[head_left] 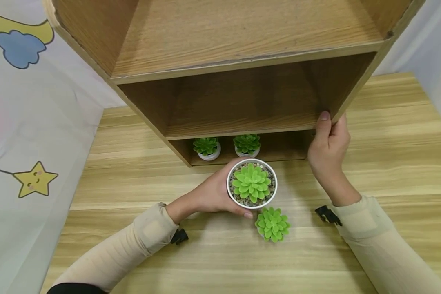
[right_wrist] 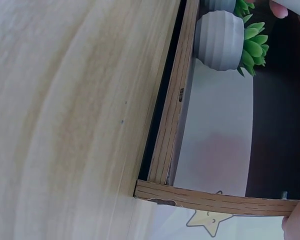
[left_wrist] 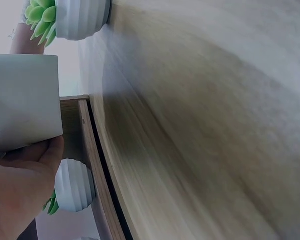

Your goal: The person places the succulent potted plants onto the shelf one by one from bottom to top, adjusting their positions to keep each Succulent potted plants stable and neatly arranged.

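Note:
My left hand (head_left: 214, 192) grips a potted succulent (head_left: 251, 182) from its left side, thumb at the front and fingers behind. Its smooth white pot (left_wrist: 25, 100) is held above the table, before the bottom compartment of a wooden shelf (head_left: 242, 65). My right hand (head_left: 328, 149) holds the shelf's right side panel near the middle board, thumb inside and fingers outside. A smaller succulent (head_left: 273, 224) in a ribbed white pot stands on the table just in front of the held one. Inside the bottom compartment sit two more small succulents, one at the left (head_left: 206, 145) and one near the middle (head_left: 247, 144).
The shelf stands on a wood-grain table (head_left: 132, 253), with its upper compartments above the hands. A pale curtain (head_left: 25, 134) printed with a star and a cloud hangs at the left. The middle board (head_left: 239, 132) overhangs the small plants.

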The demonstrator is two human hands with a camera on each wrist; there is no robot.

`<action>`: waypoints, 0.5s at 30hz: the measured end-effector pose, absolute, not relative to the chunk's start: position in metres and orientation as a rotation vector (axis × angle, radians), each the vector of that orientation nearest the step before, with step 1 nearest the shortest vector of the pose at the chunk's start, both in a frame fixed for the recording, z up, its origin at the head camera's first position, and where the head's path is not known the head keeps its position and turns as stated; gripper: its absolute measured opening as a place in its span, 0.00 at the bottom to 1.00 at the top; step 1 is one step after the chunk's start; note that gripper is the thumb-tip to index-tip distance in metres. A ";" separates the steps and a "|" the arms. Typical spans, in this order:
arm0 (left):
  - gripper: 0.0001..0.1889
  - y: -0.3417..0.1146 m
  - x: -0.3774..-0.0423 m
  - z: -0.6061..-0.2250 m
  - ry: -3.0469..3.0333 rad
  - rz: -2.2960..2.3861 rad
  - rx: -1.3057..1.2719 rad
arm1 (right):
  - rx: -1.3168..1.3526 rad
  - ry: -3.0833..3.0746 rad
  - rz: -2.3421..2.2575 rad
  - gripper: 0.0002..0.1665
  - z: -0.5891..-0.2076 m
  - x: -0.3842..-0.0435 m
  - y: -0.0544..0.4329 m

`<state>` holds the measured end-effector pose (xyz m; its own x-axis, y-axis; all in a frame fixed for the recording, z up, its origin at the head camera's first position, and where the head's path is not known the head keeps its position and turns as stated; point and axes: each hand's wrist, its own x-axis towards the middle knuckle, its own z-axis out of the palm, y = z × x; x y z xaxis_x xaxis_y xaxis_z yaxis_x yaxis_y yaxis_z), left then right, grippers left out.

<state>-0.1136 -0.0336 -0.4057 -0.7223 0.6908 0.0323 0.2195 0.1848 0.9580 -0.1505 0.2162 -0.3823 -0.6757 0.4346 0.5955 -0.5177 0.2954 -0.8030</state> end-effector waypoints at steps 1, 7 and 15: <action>0.64 -0.033 -0.114 -0.406 2.054 1.560 0.856 | 0.077 -1.762 1.499 0.11 -0.381 -0.150 0.216; 0.63 -0.028 -0.113 -0.406 2.029 1.588 0.870 | 0.077 -1.767 1.507 0.13 -0.385 -0.152 0.220; 0.63 -0.029 -0.112 -0.411 2.021 1.603 0.846 | 0.066 -1.785 1.488 0.10 -0.396 -0.158 0.224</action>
